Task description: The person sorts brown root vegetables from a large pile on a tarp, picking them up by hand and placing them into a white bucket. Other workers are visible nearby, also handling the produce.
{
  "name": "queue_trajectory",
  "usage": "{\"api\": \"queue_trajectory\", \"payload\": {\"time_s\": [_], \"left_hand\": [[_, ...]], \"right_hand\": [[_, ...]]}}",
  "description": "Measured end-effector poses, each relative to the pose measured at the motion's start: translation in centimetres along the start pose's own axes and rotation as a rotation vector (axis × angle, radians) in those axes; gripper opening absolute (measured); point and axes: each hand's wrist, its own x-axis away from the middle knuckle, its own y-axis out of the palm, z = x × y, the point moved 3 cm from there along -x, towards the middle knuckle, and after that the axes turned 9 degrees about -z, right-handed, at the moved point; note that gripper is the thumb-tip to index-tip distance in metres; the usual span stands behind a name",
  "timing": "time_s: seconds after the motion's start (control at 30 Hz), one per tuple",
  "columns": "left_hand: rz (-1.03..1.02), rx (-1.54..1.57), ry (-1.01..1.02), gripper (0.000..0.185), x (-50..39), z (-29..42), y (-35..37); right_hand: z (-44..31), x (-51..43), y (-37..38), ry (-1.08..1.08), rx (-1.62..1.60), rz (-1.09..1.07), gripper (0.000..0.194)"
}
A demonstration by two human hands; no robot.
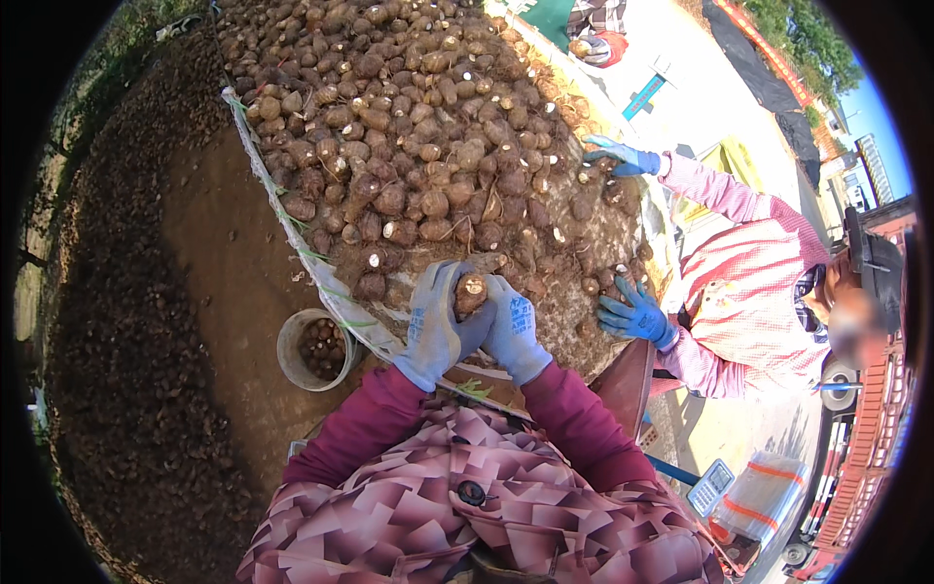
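Between my gloved hands is a brown taro corm (471, 292), with a pale cut face at its top end. My left hand (435, 321) wraps its left side, the thumb lying across beneath it. From the right, my right hand (514, 328) presses against the corm, its fingertips partly hidden. Both gloves are grey-blue and bear printing. Just beyond them spreads a sorting table heaped with taro corms (438, 204), several with white cut ends. Left of my left hand, a pale plastic bucket (286, 350) holds small corms.
A co-worker's two blue-gloved hands (635, 317) rest among corms at the table's right side. Another person's gloved hand (598, 50) holds a corm at the far end. A white sheet edge (292, 226) borders the table's left. A large dark pile (131, 328) covers the ground. A digital scale (711, 485) stands lower right.
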Motion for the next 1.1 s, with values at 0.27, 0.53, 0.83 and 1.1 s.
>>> {"api": "queue_trajectory", "payload": {"time_s": [0.27,0.53,0.83,1.1], "left_hand": [[-0.201,-0.164,0.315,0.04,-0.4,1.9,-0.3],[-0.634,0.224,0.623,0.034,-0.9,5.6,-0.3],[0.103,1.559,-0.605,0.045,1.7,-4.3,-3.4],[0.221,1.919,-0.566,0.056,13.3,-4.5,-4.8]], "right_hand": [[3.8,2.2,5.0,-0.171,-0.659,-0.334,0.049],[3.7,3.8,0.2,-0.202,-0.771,-0.409,0.065],[2.7,2.6,-9.5,0.001,0.232,0.077,0.092],[2.1,0.2,0.1,-0.333,0.364,-0.364,0.088]]}}
